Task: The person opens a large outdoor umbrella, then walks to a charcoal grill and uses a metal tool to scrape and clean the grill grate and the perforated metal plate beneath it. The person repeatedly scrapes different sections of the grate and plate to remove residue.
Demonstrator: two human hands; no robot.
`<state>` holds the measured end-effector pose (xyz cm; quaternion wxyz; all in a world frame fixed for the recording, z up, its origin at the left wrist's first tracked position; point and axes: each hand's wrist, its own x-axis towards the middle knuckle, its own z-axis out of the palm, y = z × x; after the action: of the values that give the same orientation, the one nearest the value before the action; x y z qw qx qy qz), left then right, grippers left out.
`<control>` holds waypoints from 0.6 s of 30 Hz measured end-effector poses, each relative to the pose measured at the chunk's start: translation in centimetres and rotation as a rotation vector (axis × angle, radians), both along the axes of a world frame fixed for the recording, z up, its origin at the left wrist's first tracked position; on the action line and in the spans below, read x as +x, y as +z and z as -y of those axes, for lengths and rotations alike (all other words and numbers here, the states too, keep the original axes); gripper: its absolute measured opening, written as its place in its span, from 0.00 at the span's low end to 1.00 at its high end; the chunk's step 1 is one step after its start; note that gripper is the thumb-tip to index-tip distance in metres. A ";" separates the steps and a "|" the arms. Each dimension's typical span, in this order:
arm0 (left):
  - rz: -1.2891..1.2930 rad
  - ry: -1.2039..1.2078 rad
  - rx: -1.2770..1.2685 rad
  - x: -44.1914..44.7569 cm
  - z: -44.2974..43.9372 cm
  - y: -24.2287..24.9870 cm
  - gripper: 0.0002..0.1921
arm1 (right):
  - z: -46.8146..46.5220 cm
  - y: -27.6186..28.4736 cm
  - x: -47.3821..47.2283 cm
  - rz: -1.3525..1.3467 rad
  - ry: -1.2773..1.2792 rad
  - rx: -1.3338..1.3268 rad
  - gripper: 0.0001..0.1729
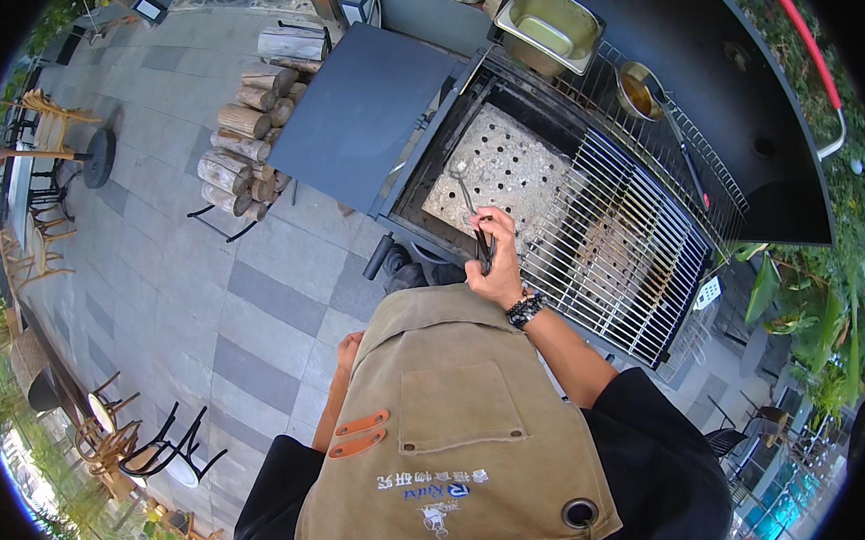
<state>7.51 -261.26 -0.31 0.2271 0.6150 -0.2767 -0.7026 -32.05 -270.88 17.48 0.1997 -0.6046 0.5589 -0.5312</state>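
Note:
My right hand (497, 263) grips slim metal tongs (466, 196) by their dark handles. The tongs' far end hangs over the grey ash bed (516, 152) in the left part of a charcoal grill, and I cannot tell whether it touches the ash. Small dark holes dot this bed. To the right of the hand, a steel bar grate (615, 245) covers the other part of the firebox. My left hand (349, 348) hangs low beside the tan apron (461, 392), partly hidden by it, so its fingers are unclear.
A metal side shelf (368, 119) adjoins the grill, with stacked firewood (243, 121) beyond. On the upper rack (605, 60) sit a steel pan (551, 26) and a long-handled small pot (639, 92) holding brown liquid. The raised lid (682, 32) has a red handle (809, 48).

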 end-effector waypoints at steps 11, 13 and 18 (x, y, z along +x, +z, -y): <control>-0.013 -0.090 0.075 2.5 1.6 -5.9 0.16 | 0.7 4.6 -5.5 0.259 0.099 0.163 0.38; -0.159 -0.088 0.041 2.9 1.7 -6.5 0.16 | 3.0 4.1 -6.6 0.145 0.034 0.115 0.38; 0.009 -0.031 0.039 2.3 1.1 -4.6 0.16 | 7.2 1.5 -7.7 0.075 -0.125 0.057 0.38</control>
<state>9.83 -262.39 -4.94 0.2029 0.6182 -0.2734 -0.7085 -39.71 -278.06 18.99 0.2039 -0.5424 0.6025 -0.5488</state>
